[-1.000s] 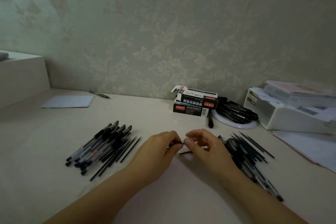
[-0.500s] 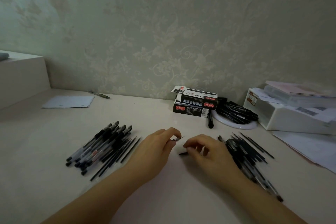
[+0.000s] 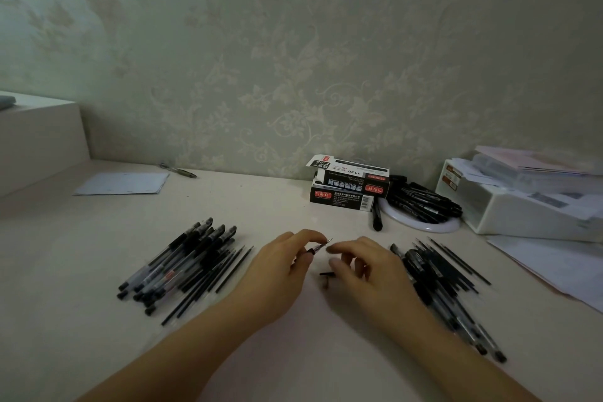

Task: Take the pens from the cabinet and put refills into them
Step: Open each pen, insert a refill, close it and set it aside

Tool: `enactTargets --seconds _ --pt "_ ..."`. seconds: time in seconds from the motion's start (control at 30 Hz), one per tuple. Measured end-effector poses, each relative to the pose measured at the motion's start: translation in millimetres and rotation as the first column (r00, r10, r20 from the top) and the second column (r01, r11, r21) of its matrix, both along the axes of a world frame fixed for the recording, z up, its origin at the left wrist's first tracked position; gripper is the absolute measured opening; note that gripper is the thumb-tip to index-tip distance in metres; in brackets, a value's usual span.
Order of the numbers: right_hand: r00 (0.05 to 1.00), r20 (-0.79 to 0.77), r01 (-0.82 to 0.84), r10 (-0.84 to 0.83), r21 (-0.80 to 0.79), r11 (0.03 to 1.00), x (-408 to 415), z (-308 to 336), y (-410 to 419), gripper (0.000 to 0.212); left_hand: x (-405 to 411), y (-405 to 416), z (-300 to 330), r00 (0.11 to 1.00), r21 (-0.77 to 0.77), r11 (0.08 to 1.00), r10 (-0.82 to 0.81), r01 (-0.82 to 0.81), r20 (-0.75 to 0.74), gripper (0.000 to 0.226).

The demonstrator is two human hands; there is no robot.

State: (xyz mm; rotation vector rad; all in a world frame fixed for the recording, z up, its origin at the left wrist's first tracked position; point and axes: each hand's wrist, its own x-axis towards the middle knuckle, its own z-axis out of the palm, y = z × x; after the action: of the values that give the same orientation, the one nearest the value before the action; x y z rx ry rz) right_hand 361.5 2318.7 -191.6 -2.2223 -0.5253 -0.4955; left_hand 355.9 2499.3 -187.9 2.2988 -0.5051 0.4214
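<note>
My left hand (image 3: 280,268) pinches a pen (image 3: 321,245) by its front end, metal tip pointing up and right; most of the barrel is hidden under the hand. My right hand (image 3: 362,266) hovers just right of the tip, fingers loosely curled, holding nothing I can see. A small black pen part (image 3: 326,273) lies on the desk between the hands. A pile of black pens and thin refills (image 3: 182,264) lies to the left. A second pile of pens and refills (image 3: 440,277) lies to the right, partly under my right forearm.
Two stacked pen boxes (image 3: 349,188) sit by the wall. A white round dish (image 3: 421,219) holds more black pens. A white box with papers (image 3: 522,199) stands at the right, loose sheets in front. A paper sheet (image 3: 122,183) and a lone pen (image 3: 179,170) lie far left.
My hands have drawn apart. The left hand lifted the pen so its tip points up. The right hand let go and dropped slightly.
</note>
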Motion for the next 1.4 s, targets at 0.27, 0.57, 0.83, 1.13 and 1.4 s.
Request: enactTargets --seconds 0.27,0.57,0.83,1.13,1.4 --pt "0.876 -0.425 0.063 0.228 0.568 0.820 -4 6 0 0.014 -6 -9 4 0.993 -0.052 0.991 -0.121 0.122 0.014 0.041" --pt "0.984 -0.164 0.175 -0.070 0.807 0.564 8 24 -22 0.013 -4 -2 3 0.997 0.067 0.997 -0.033 0.029 0.067 0.037" --pt "0.848 0.130 0.529 -0.514 -0.141 0.837 24 10 -65 0.018 1 7 5 0.986 0.168 0.972 0.154 -0.162 0.058 0.025" --pt "0.749 0.113 0.613 -0.653 -0.491 0.619 23 10 -73 0.025 8 53 24 0.816 0.510 0.708 0.577 -0.488 -0.021 0.018" --pt "0.824 0.229 0.566 -0.517 -0.318 0.761 13 20 -52 0.027 8 56 20 0.809 0.576 0.669 0.587 -0.471 -0.020 0.011"
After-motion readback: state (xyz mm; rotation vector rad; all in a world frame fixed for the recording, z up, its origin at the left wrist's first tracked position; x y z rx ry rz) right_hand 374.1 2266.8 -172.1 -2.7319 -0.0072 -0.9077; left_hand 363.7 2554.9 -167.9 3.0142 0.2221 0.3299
